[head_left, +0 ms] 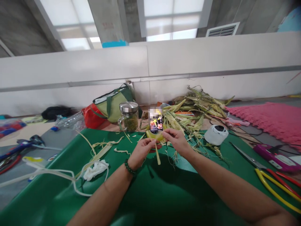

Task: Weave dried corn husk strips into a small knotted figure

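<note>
Both hands, left hand [141,150] & right hand [175,139], pinch a husk strip [157,153] (hanging down) near the phone [156,124].

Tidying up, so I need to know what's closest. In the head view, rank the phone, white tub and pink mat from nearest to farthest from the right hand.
1. Phone, just left of the right hand.
2. White tub, to its right.
3. Pink mat, far right.

Table [33,133] – green mat [145,194], husk pile [195,110], jar [129,116], scissors [249,157].
</note>
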A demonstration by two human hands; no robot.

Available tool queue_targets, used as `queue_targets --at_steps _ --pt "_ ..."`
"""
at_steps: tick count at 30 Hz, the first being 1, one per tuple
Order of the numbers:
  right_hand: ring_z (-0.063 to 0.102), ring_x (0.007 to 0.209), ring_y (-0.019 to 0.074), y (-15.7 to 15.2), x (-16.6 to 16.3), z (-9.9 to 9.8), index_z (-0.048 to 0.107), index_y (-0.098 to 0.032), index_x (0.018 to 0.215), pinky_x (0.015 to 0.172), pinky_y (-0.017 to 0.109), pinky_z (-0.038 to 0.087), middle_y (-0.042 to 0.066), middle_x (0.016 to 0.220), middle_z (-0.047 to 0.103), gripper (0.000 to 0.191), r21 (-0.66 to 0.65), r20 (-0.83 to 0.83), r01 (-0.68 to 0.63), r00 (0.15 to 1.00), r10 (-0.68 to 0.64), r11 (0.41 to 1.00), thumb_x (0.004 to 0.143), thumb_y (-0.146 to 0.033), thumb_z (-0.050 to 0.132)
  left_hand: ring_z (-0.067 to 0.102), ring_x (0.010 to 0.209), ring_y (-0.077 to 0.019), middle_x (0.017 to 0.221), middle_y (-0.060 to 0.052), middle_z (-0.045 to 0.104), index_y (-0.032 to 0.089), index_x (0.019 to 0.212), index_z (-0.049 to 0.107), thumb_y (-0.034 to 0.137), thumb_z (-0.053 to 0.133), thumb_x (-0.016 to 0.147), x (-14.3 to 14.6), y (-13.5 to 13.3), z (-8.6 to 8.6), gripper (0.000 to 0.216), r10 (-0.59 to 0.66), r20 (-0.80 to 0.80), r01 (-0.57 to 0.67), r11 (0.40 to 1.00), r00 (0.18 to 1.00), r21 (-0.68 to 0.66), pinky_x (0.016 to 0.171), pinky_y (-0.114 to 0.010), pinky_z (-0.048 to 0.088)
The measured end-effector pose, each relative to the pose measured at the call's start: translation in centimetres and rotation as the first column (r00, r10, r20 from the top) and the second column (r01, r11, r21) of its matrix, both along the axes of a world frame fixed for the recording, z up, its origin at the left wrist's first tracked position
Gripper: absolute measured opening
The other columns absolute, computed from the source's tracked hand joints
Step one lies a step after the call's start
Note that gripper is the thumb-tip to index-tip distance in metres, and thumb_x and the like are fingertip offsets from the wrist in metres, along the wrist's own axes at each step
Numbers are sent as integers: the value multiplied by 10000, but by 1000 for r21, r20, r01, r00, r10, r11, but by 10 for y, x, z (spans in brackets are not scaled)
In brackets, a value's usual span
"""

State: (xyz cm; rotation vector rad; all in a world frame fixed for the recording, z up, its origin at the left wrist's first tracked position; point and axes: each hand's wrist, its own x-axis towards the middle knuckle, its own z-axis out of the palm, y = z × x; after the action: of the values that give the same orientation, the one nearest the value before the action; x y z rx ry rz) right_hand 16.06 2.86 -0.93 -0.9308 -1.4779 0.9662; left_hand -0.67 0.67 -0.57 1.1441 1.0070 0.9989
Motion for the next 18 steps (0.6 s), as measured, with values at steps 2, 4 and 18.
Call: queue_targets --at_steps 2,4,18 --pt "476 562 113 -1 1 0 596 -169 700 536 241 406 -12 624 552 384 5 29 26 999 -26 1000 778 -545 582 674 740 -195 708 -72 732 128 776 679 477 786 581 0 3 -2 414 63 70 -63 998 996 -11 662 -259 480" --pt "488 552 121 -3 0 -2 568 -164 606 542 251 407 -6 576 544 461 -47 151 -44 987 51 998 809 -575 530 664 711 -174 694 -58 728 136 793 673 467 789 582 0 5 -4 410 131 160 -133 991 978 -3 647 -245 473" --pt "574 576 144 -19 -8 -8 630 -165 653 561 248 407 22 603 647 398 136 631 -91 776 -16 987 935 -356 425 638 704 -169 670 -30 707 136 695 676 426 766 629 2 7 -6 310 183 194 -220 956 964 194 757 -284 474"
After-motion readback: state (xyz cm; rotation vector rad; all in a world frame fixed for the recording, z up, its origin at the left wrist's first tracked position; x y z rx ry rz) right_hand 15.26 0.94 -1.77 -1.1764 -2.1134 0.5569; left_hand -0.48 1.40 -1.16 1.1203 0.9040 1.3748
